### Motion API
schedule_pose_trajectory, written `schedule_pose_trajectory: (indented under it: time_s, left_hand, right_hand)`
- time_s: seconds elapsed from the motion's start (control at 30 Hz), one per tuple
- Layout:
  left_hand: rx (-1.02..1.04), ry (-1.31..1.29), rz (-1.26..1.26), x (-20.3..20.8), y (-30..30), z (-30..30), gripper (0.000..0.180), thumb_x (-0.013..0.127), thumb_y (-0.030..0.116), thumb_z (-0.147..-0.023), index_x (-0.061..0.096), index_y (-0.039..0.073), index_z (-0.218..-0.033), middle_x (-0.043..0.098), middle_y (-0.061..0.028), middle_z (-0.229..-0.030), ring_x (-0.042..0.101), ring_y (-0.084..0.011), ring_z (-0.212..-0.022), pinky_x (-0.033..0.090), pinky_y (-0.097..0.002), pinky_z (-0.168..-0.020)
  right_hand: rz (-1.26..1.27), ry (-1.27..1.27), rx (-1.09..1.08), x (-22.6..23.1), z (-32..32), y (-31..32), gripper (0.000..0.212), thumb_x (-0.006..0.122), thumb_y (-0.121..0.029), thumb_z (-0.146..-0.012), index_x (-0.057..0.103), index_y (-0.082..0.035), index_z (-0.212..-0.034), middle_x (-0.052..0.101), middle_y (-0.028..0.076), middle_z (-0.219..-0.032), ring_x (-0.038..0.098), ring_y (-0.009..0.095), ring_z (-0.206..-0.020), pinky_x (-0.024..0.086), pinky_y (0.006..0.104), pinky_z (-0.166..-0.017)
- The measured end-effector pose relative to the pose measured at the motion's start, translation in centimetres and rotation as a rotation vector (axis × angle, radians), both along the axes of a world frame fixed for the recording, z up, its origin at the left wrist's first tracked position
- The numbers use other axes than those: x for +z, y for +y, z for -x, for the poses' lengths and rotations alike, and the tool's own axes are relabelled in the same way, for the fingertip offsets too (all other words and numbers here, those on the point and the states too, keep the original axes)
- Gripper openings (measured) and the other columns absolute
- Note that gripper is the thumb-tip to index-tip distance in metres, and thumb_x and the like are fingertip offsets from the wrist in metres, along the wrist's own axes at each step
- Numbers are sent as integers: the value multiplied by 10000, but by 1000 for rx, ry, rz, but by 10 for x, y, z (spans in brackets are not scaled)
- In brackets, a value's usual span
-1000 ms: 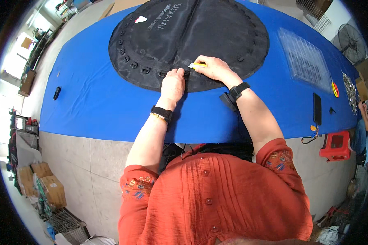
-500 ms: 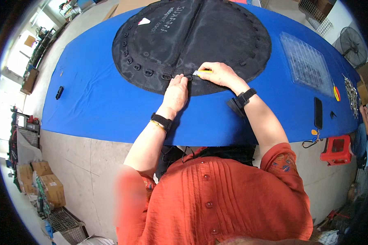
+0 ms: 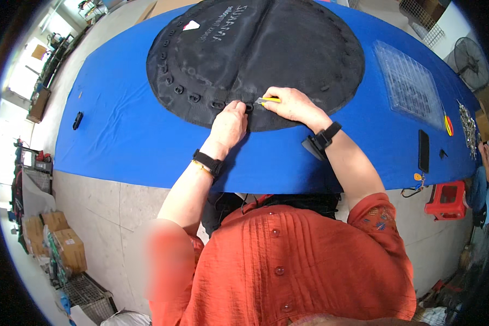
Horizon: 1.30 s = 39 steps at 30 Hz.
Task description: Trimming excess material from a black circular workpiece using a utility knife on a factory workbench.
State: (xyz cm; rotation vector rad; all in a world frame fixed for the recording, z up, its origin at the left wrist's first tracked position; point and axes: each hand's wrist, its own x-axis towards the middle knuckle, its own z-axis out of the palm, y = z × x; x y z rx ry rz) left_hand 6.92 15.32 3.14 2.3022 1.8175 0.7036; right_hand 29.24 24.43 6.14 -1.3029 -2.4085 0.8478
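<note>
A large round black mat (image 3: 304, 60) of woven fabric lies on the table, with several black loops (image 3: 194, 98) along its near and left rim. My left hand (image 3: 229, 124) rests at the near rim, its fingers closed together on a small black loop (image 3: 249, 107). In my right hand (image 3: 293, 103) is a yellow utility knife (image 3: 270, 100), gripped between thumb and fingers. Its blade end points left, close by that loop and the left fingertips. Whether the blade touches the loop cannot be made out.
The table has a blue cloth (image 3: 114, 130). To the right lie a clear plastic compartment box (image 3: 410, 81), a black phone (image 3: 423, 151), a yellow-and-red tool (image 3: 448, 125) and a heap of metal pieces (image 3: 467, 127). A red stool (image 3: 447, 200) stands off the right edge.
The mat has shifted slightly toward me. My left fingers are more bent, and its wrist sits a little farther left. The knife has dropped slightly and tilted.
</note>
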Motion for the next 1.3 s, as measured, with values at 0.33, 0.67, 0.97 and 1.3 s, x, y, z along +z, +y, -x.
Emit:
schedule_pose_trajectory:
  time_s: [0.33,0.67,0.97,1.3]
  left_hand:
    - [134,150,121,5,-58,-14,576,718,289,-976,570,-61,-1409,568,-343,-1498,501,-492,-1452,391,-537,-1239]
    - [248,207,144,-4,-66,-43,796,703,446,-993,458,-38,-1575,423,-266,-1666,376,-438,-1562,317,-632,-1257]
    - [219,174,144,-2,-67,-44,725,712,390,-995,492,-32,-1542,461,-205,-1643,442,-378,-1516,318,-617,-1260]
    - [196,76,93,-2,-69,-42,678,716,369,-1002,509,-30,-1510,508,-234,-1558,472,-398,-1474,345,-648,-1230]
  right_hand:
    - [-96,-78,86,11,3,-38,306,675,-383,-994,736,-191,-1224,779,165,-1110,729,396,-1080,565,529,-933]
    - [-246,-66,44,4,14,-33,306,691,-395,-975,763,-204,-1203,775,171,-1082,740,374,-1068,585,508,-916]
    - [-280,-104,85,6,22,-31,311,703,-419,-984,774,-204,-1197,774,152,-1057,744,364,-1042,591,497,-891]
    - [-348,-87,62,-10,25,-35,298,684,-433,-1015,770,-214,-1198,756,134,-1021,746,354,-975,596,461,-864]
